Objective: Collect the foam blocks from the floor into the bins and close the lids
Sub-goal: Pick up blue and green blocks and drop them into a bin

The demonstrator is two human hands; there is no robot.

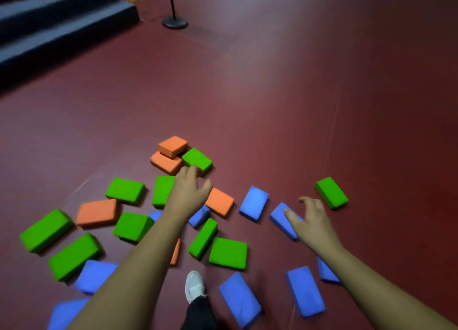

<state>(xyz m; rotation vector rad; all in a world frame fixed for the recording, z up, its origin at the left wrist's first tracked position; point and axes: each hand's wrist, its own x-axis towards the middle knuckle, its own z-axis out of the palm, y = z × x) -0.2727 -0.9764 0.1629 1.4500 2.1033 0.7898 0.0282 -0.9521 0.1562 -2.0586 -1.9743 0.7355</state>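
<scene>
Several green, orange and blue foam blocks lie scattered on the dark red floor (272,94). My left hand (188,193) stretches forward with fingers spread, hovering over a green block (162,189) and next to an orange block (219,200), holding nothing. Its fingertips reach toward the far green block (198,158) beside two stacked orange blocks (171,146). My right hand (309,220) is spread above a blue block (281,218), fingers relaxed and empty. A lone green block (330,192) lies just beyond it. No bins are in view.
Dark carpeted steps (49,24) rise at the far left. A black stand with a round base (174,22) is at the back. My white shoe (194,286) stands among blue blocks (239,298) near the bottom edge. Bare floor spreads to the right and behind the pile.
</scene>
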